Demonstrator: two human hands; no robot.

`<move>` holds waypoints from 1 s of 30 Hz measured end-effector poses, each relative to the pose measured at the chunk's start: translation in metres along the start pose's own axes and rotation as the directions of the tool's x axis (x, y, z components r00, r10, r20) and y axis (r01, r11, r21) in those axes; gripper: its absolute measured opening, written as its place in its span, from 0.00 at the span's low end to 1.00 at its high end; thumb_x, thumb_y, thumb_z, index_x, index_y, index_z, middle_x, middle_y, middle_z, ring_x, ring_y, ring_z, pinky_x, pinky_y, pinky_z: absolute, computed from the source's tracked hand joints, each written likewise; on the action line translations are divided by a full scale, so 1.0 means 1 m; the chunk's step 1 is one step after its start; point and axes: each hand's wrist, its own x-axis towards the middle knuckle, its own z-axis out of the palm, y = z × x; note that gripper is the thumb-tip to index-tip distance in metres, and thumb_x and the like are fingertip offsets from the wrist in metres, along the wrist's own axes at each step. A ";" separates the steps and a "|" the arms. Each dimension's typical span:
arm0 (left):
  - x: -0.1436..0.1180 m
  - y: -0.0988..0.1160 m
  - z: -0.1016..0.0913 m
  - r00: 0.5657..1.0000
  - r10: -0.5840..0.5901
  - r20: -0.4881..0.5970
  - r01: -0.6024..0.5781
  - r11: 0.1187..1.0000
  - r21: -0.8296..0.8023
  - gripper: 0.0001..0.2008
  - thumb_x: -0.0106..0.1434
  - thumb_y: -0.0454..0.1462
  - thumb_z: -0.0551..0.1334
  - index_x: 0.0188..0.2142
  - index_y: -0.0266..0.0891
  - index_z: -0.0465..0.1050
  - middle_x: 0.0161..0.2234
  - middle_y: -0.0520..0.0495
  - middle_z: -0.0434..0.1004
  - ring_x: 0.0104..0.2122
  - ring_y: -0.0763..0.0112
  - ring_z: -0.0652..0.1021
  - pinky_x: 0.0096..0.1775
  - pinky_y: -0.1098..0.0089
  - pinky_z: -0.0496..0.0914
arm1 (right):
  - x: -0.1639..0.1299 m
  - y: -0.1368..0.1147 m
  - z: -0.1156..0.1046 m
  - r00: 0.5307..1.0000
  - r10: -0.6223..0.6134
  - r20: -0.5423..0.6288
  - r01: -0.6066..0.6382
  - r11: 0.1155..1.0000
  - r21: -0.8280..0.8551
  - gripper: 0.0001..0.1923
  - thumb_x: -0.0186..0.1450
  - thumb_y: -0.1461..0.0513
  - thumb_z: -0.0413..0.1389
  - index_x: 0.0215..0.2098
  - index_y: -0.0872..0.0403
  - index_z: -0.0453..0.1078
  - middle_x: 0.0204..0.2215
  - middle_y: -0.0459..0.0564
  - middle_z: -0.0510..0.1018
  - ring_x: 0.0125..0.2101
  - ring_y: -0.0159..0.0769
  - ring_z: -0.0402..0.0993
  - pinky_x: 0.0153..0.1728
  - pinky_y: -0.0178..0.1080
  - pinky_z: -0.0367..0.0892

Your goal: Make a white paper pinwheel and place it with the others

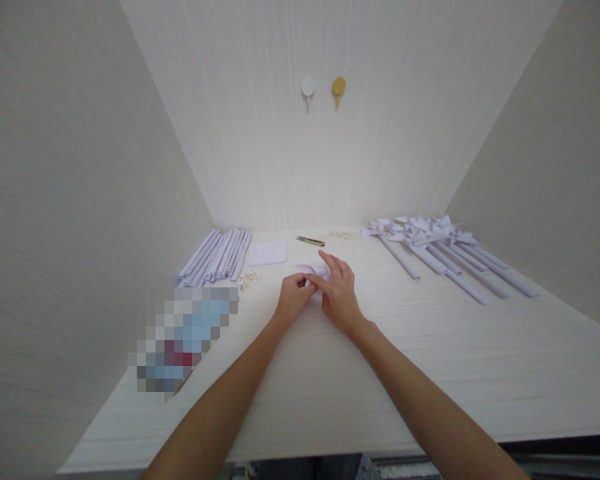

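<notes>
A small piece of white paper (305,269) is between my two hands, above the middle of the table. My left hand (295,295) pinches its near edge with thumb and fingers. From the right, my right hand (341,297) reaches over it, thumb at the paper beside the left fingertips and the other fingers raised. The hands hide most of the paper, so its folds cannot be made out. Just beyond them lies a small cutting tool (311,241) with a dark tip and yellowish handle. A square stack of white paper (267,253) lies to their left.
Rolled paper tubes (217,255) lie bundled at the back left, near a scatter of small pale bits (250,281). A blurred-out object (190,340) sits at the left edge. Several paper pinwheels (420,232) on tube sticks are heaped at the back right. Walls enclose three sides.
</notes>
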 end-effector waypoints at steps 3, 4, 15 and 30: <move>0.000 0.001 0.000 1.000 0.001 0.010 -0.001 1.000 0.000 0.06 0.45 0.35 0.56 0.16 0.35 0.65 0.14 0.58 0.57 0.19 0.79 0.57 0.23 0.74 0.53 | 0.000 0.000 0.000 1.000 0.014 -0.012 -0.013 1.000 0.017 0.27 0.51 0.77 0.46 0.43 0.46 0.67 0.58 0.48 0.53 0.55 0.43 0.48 0.52 0.52 0.48; 0.000 0.001 0.000 1.000 0.000 0.007 0.000 1.000 0.008 0.06 0.45 0.35 0.56 0.16 0.35 0.65 0.14 0.58 0.57 0.19 0.79 0.57 0.23 0.74 0.52 | 0.001 0.000 0.000 1.000 0.015 -0.011 -0.015 1.000 0.020 0.27 0.51 0.77 0.46 0.42 0.46 0.67 0.57 0.48 0.54 0.55 0.43 0.48 0.52 0.52 0.48; 0.000 0.004 0.001 0.999 -0.039 -0.011 0.039 0.999 0.013 0.05 0.44 0.34 0.56 0.16 0.36 0.66 0.14 0.58 0.60 0.19 0.79 0.58 0.23 0.74 0.54 | 0.002 -0.001 -0.001 0.999 0.019 -0.030 -0.018 0.999 0.043 0.23 0.52 0.76 0.45 0.39 0.49 0.68 0.56 0.50 0.56 0.54 0.42 0.50 0.51 0.52 0.50; 0.005 -0.010 -0.002 0.985 -0.174 0.001 0.170 0.962 -0.214 0.08 0.45 0.36 0.58 0.15 0.36 0.61 0.14 0.58 0.60 0.18 0.80 0.62 0.22 0.75 0.56 | 0.005 0.014 -0.012 0.837 0.382 -0.392 -0.253 0.905 0.342 0.25 0.50 0.72 0.42 0.46 0.52 0.59 0.43 0.54 0.64 0.46 0.41 0.60 0.44 0.48 0.59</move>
